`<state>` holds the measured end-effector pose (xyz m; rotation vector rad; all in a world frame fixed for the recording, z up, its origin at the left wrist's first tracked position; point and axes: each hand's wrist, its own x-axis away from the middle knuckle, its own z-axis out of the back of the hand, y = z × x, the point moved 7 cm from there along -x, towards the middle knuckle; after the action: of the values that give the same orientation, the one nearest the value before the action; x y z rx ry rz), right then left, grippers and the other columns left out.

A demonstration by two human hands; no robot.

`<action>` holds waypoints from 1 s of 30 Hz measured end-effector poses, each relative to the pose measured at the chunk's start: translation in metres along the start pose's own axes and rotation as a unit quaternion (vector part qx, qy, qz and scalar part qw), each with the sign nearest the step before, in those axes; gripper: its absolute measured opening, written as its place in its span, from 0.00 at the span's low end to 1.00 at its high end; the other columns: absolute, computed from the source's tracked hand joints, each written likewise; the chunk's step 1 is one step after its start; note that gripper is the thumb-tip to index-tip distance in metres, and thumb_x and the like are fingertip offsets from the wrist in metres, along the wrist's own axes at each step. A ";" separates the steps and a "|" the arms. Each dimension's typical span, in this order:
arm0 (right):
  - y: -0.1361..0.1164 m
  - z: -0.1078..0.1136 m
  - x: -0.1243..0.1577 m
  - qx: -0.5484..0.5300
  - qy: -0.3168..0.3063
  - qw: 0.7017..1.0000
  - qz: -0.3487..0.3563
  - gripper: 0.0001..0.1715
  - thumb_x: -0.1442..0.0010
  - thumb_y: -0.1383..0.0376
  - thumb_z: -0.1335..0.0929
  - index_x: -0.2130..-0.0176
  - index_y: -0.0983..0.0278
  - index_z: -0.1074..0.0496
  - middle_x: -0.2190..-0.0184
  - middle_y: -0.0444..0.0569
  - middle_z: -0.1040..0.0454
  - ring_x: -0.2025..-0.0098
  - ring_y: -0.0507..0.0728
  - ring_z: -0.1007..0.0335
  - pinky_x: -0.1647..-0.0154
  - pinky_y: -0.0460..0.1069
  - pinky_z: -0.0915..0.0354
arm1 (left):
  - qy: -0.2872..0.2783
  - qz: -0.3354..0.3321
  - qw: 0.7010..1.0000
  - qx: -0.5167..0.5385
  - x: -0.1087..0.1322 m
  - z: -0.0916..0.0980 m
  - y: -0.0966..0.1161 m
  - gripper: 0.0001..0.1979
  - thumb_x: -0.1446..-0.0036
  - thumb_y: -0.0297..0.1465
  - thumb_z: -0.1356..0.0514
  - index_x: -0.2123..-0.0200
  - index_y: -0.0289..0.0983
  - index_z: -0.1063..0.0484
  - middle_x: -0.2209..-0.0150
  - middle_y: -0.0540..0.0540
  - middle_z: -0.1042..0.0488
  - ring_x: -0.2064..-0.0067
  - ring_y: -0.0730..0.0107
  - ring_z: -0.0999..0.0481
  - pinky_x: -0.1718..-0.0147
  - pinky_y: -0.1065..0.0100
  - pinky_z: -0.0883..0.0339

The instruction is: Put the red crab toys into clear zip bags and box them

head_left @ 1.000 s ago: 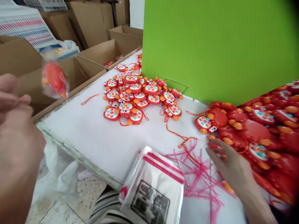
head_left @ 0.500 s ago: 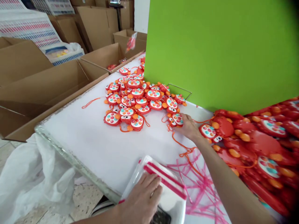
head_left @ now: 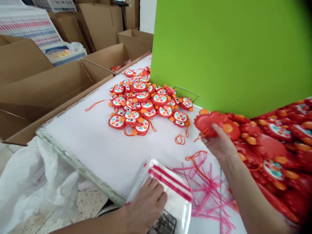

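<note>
My right hand (head_left: 223, 143) grips a red crab-shaped toy (head_left: 211, 121) with orange claws, its plain red back showing and an orange cord hanging by my fingers. It is beside the large pile of similar crab toys (head_left: 270, 146) on the right. My left hand (head_left: 152, 200) lies with curled fingers on a stack of clear plastic bags (head_left: 179, 208) with pink stripes at the table's front edge; the fingertips look closed on the top bag's film. A second heap of crab toys (head_left: 146, 96), white faces with coloured dots up, sits mid-table.
A green panel (head_left: 226, 55) stands behind the toys, with a thin wire loop (head_left: 187, 91) at its foot. Pink strips (head_left: 209, 195) lie scattered by the bags. Open cardboard boxes (head_left: 65, 83) line the table's left edge. A white plastic sack (head_left: 36, 178) hangs below the corner.
My right hand has left a toy by the middle heap and moved right, taking another crab toy. My left hand's fingers have curled on the bags. The airborne packed toy is gone from view.
</note>
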<state>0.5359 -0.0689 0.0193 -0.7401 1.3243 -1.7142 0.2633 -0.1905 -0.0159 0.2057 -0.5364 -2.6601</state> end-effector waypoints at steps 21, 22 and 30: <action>-0.001 -0.067 0.157 -0.160 -0.107 0.965 -0.178 0.24 0.43 0.50 0.33 0.51 0.58 0.31 0.57 0.52 0.24 0.61 0.61 0.26 0.76 0.49 0.31 | 0.066 0.048 0.993 0.089 -0.003 0.009 -0.012 0.10 0.42 0.26 0.44 0.56 0.38 0.33 0.54 0.44 0.27 0.50 0.59 0.33 0.45 0.54 0.42; 0.002 -0.067 0.163 -0.169 -0.100 0.962 -0.188 0.24 0.43 0.50 0.33 0.50 0.57 0.32 0.55 0.53 0.25 0.59 0.63 0.26 0.74 0.50 0.30 | 0.069 0.047 0.992 0.095 -0.003 0.010 -0.012 0.10 0.42 0.25 0.45 0.56 0.38 0.33 0.55 0.44 0.27 0.50 0.59 0.33 0.45 0.54 0.42; 0.005 -0.067 0.169 -0.269 -0.038 0.943 -0.194 0.27 0.48 0.55 0.29 0.49 0.56 0.32 0.56 0.53 0.25 0.55 0.65 0.27 0.61 0.58 0.29 | 0.059 0.057 0.990 0.118 0.000 0.009 -0.013 0.10 0.41 0.25 0.48 0.56 0.38 0.33 0.55 0.46 0.29 0.50 0.60 0.35 0.44 0.56 0.44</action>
<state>0.3991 -0.1857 -0.0091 -1.4460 1.6989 -1.5948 0.2567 -0.1762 -0.0125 0.3866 -0.7983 -2.4523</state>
